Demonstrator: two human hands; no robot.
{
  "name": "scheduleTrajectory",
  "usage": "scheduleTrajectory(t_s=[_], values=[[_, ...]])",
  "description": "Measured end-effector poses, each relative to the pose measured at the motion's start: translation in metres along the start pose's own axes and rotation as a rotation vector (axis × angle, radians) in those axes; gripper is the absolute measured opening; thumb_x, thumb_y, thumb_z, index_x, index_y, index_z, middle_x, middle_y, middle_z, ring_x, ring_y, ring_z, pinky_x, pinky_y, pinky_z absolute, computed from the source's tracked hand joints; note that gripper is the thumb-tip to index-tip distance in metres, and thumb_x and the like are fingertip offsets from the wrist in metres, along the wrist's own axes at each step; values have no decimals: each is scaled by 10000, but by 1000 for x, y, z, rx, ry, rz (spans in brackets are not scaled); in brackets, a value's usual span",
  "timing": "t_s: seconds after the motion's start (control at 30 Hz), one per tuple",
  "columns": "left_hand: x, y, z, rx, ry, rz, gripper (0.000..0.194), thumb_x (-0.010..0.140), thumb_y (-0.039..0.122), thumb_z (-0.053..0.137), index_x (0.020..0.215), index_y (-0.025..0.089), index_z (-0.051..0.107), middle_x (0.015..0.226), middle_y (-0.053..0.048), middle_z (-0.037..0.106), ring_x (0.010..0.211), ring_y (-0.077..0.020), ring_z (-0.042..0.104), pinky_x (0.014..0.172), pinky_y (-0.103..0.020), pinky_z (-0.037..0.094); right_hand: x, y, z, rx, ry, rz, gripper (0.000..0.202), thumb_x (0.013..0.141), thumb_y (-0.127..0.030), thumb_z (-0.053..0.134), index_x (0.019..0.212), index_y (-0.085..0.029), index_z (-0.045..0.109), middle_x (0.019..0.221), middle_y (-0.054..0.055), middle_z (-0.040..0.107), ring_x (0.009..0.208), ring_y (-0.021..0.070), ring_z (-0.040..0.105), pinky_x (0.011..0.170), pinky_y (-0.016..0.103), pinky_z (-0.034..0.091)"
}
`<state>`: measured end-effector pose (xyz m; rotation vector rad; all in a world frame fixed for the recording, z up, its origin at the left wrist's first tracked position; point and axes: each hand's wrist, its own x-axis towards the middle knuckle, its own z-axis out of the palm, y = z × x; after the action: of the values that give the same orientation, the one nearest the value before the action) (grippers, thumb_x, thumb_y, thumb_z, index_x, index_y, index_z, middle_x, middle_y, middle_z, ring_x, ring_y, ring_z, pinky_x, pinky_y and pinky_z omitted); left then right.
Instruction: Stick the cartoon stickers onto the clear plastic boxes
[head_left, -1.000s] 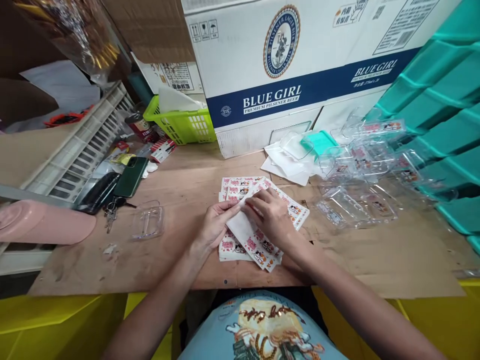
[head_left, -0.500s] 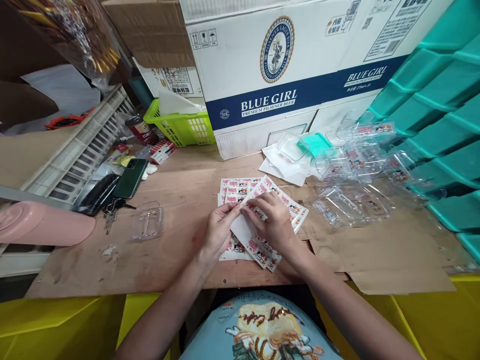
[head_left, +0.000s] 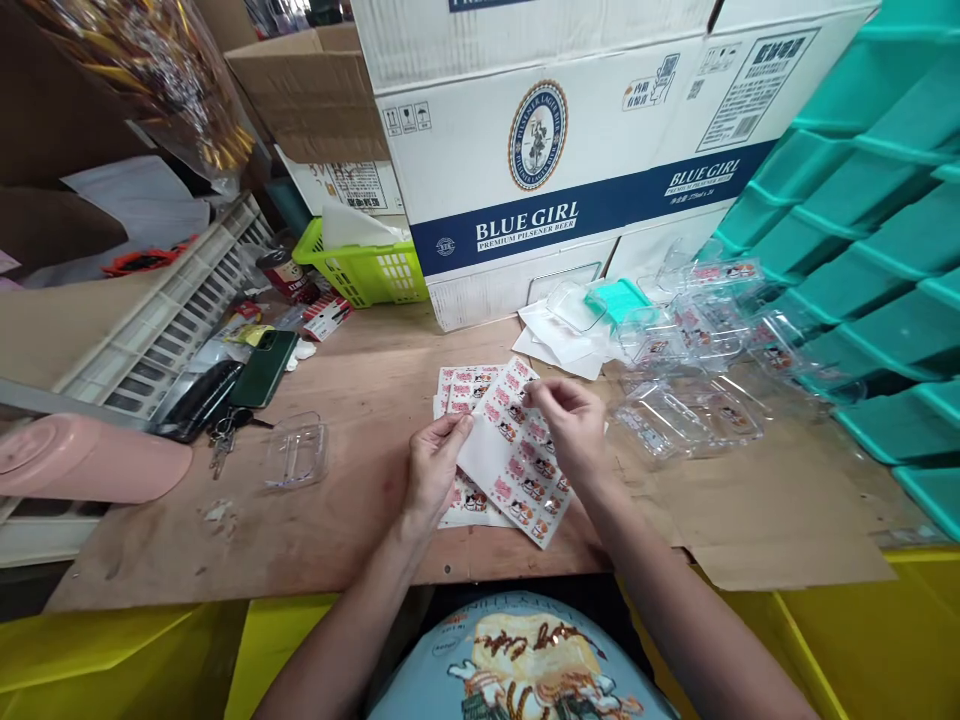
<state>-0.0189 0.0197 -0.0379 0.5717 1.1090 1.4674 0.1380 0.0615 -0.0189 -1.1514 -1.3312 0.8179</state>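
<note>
My left hand (head_left: pixel 435 460) pinches the left edge of a white sticker sheet (head_left: pixel 517 480) printed with rows of small cat pictures and pink lettering. Part of this sheet, near my left thumb, is bare white. Over the sheet's upper right, my right hand (head_left: pixel 570 415) is closed in a pinch; what sits between its fingertips, if anything, is too small to make out. More sticker sheets (head_left: pixel 450 385) lie underneath on the table. To the left stands a small clear plastic box (head_left: pixel 296 450).
Clear plastic boxes with cat stickers (head_left: pixel 697 410) are heaped on the right, beside stacked teal bins (head_left: pixel 885 230). Behind stand a beer carton (head_left: pixel 480 180) and a green basket (head_left: pixel 367 272). A phone (head_left: pixel 264 368), keys (head_left: pixel 222 440) and a pink bottle (head_left: pixel 97 455) lie left.
My right hand has moved right, away from my left fingers, uncovering more of the sheet's printed rows. My left hand keeps its hold on the sheet. The camera view has shifted slightly.
</note>
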Motion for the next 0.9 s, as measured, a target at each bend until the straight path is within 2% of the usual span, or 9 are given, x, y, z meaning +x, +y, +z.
scheduleTrajectory(t_s=[0.1, 0.2, 0.27, 0.4, 0.5, 0.63, 0.73, 0.8, 0.9], values=[[3, 5, 0, -8, 13, -9, 249, 609, 316, 874, 779, 171, 764, 761, -9, 747, 672, -105, 644, 678, -217, 497, 1, -9, -4, -48, -35, -64, 179, 900, -329, 616, 793, -197, 672, 726, 31, 669, 653, 167, 601, 628, 309, 489], [-1, 5, 8, -39, -45, -17, 226, 659, 333, 846, 792, 175, 754, 787, -3, 743, 684, -102, 641, 694, -218, 496, -12, -16, 3, -286, -153, -311, 109, 887, -297, 658, 830, -211, 694, 801, 60, 684, 755, 203, 603, 714, 355, 492], [-6, 3, 12, -70, -69, -11, 190, 699, 333, 819, 796, 184, 751, 812, 0, 743, 714, -104, 646, 723, -221, 497, -21, -17, 9, -401, -166, -412, 107, 914, -267, 623, 866, -212, 700, 818, 78, 682, 781, 220, 592, 711, 366, 488], [-12, -4, 15, -23, -76, 58, 150, 751, 304, 781, 856, 198, 767, 869, -10, 740, 823, -127, 652, 818, -247, 496, -27, -14, 14, -464, -143, -456, 153, 941, -209, 557, 912, -213, 707, 827, 88, 677, 802, 231, 584, 715, 371, 490], [-14, -8, 15, 74, -54, 157, 138, 758, 297, 770, 853, 197, 775, 937, -27, 728, 929, -152, 638, 908, -277, 477, -25, -14, 13, -401, -165, -415, 166, 924, -191, 553, 866, -222, 705, 821, 78, 680, 795, 226, 578, 738, 377, 479], [-10, -12, 13, 163, -40, 194, 156, 749, 333, 768, 816, 192, 771, 928, -34, 706, 898, -165, 631, 846, -280, 493, -18, -8, 15, -67, -117, -102, 136, 818, -232, 661, 683, -211, 656, 695, 23, 638, 685, 180, 557, 683, 326, 461], [-1, -12, 0, 259, -32, 228, 179, 785, 367, 730, 813, 191, 750, 869, -30, 685, 819, -164, 627, 765, -277, 505, -7, 2, 11, 93, -37, 51, 185, 826, -324, 654, 699, -192, 633, 654, 4, 619, 609, 148, 549, 590, 274, 453], [5, -6, -10, 441, -39, 346, 168, 827, 350, 683, 839, 192, 737, 904, -50, 671, 868, -187, 632, 802, -304, 514, 2, 8, 4, 137, 40, 73, 227, 867, -380, 609, 754, -183, 622, 675, 6, 617, 603, 138, 556, 584, 265, 462], [6, 6, -14, 827, 38, 634, 205, 867, 270, 620, 1036, 211, 721, 1124, -108, 617, 1115, -249, 573, 1002, -399, 462, 12, 7, -5, 185, 173, 66, 213, 886, -389, 591, 811, -190, 598, 731, 3, 599, 645, 133, 559, 626, 267, 473]])
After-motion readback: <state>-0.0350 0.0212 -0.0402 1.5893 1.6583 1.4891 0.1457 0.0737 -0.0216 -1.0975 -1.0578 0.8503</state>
